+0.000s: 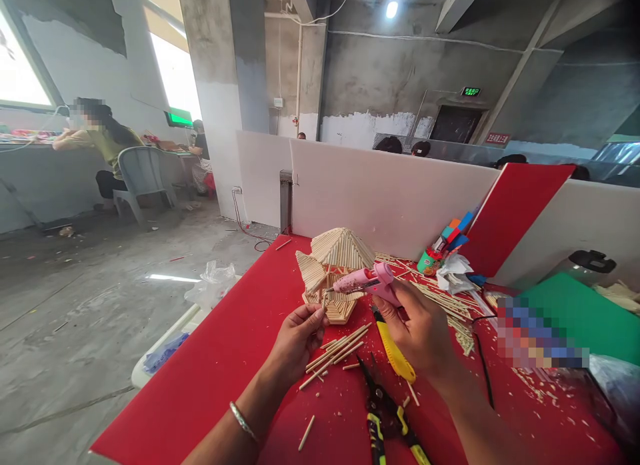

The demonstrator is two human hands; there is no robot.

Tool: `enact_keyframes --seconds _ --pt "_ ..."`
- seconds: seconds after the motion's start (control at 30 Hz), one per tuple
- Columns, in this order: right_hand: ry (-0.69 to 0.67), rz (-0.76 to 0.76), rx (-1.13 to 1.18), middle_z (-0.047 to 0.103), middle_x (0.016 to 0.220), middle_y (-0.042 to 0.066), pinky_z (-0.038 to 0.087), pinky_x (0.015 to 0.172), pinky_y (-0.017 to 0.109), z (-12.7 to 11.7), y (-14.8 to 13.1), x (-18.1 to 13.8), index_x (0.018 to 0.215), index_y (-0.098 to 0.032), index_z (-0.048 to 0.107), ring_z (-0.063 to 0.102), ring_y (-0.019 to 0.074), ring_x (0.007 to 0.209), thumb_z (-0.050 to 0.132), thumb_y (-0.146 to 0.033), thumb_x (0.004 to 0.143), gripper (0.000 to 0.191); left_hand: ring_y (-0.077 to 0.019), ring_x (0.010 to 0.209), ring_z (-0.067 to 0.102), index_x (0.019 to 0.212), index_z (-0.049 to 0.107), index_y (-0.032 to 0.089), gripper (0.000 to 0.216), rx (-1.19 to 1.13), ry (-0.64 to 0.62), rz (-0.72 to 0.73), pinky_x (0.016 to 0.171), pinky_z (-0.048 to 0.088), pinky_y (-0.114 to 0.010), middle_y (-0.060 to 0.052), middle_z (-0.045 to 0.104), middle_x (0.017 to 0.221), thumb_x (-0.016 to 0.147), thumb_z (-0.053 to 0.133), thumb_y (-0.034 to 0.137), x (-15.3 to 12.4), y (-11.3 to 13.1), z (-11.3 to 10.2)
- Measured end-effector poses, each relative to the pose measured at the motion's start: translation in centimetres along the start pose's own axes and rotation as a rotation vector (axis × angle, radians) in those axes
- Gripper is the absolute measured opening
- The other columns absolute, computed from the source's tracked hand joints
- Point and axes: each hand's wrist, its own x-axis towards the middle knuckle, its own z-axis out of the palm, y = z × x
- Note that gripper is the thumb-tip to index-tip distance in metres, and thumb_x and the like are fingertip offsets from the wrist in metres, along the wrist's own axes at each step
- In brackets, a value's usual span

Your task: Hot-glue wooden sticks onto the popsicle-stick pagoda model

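Observation:
My right hand (417, 328) grips a pink hot glue gun (367, 283), its nozzle pointing left. My left hand (299, 337) pinches a short wooden stick (324, 302) upright, its tip right at the nozzle. Just behind both hands stands a small pavilion model (336, 268) built of wooden sticks, with a hexagonal base and a ribbed roof. A loose bundle of sticks (336, 351) lies on the red table cover (220, 371) under my hands. I wear a metal bracelet (243, 421) on my left wrist.
A yellow utility knife (397, 358) and yellow-black pliers (387, 418) lie near my right hand. More sticks (445, 301) and wood chips are strewn to the right. White and red partition boards (390, 191) stand behind. A person (103, 141) sits at the far left.

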Motion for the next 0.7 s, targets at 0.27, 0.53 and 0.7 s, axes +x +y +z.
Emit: enact_keyframes --seconds 0.27,0.53,0.7 --pt "-0.044 -0.007 -0.019 0.068 0.090 0.005 0.049 0.070 0.028 -0.01 -0.09 0.03 0.116 -0.018 0.061 0.064 0.0166 0.078 0.053 -0.036 0.095 0.029 -0.0032 0.048 0.046 0.077 0.063 0.014 0.041 0.005 -0.007 0.008 0.045 0.035 -0.013 0.001 0.062 0.062 0.054 0.090 0.035 0.11 -0.03 -0.08" --pt "-0.036 -0.018 -0.018 0.068 0.090 0.005 0.050 0.070 0.028 0.05 -0.13 0.01 0.117 -0.019 0.060 0.064 0.0163 0.078 0.052 -0.035 0.095 0.029 -0.0031 0.049 0.047 0.076 0.064 0.014 0.039 -0.005 -0.008 0.004 0.046 0.035 -0.013 0.001 0.062 0.062 0.054 0.090 0.034 0.07 -0.09 -0.12" --pt "-0.010 -0.011 -0.009 0.068 0.091 0.006 0.049 0.070 0.028 0.07 -0.21 -0.01 0.113 -0.018 0.061 0.064 0.0171 0.080 0.054 -0.034 0.094 0.026 -0.0033 0.049 0.048 0.076 0.064 0.015 0.039 -0.008 0.003 -0.001 0.046 0.035 -0.013 0.001 0.062 0.061 0.054 0.090 0.034 0.07 -0.07 -0.05"
